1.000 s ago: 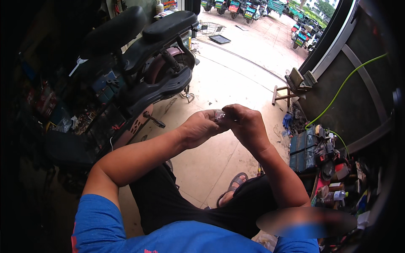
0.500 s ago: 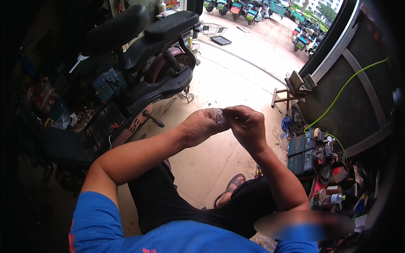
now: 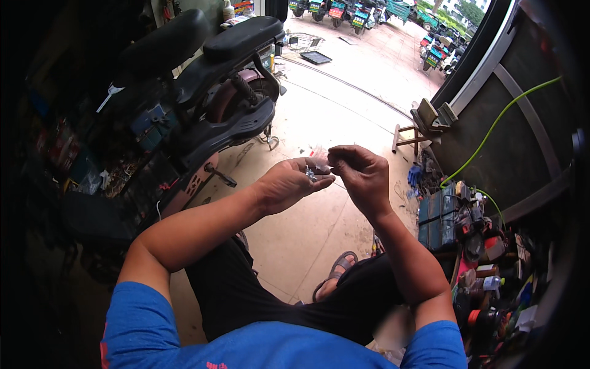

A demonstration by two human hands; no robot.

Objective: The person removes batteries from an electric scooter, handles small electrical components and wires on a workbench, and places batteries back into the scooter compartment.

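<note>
In the middle of the view my left hand (image 3: 281,186) is turned palm up and cupped. Several small shiny metal parts (image 3: 311,174), perhaps screws, lie in its fingers; their exact kind is too small to tell. A small clear plastic bag (image 3: 319,156) with reddish marks shows just above them, between the two hands. My right hand (image 3: 361,175) pinches the bag's edge between thumb and fingers, close to the left fingertips. Part of the bag is hidden behind the fingers.
A dark electric scooter (image 3: 230,126) stands on the left. To the right are a small wooden stool (image 3: 424,126), a teal toolbox (image 3: 437,218) and a clutter of tools and bottles. A green hose (image 3: 491,136) hangs along the door. Parked scooters (image 3: 338,12) stand outside.
The hands have drawn slightly apart. My left hand has opened into a cup, and the metal parts now show in it. The bag stands out above the left fingers, pinched by the right hand.
</note>
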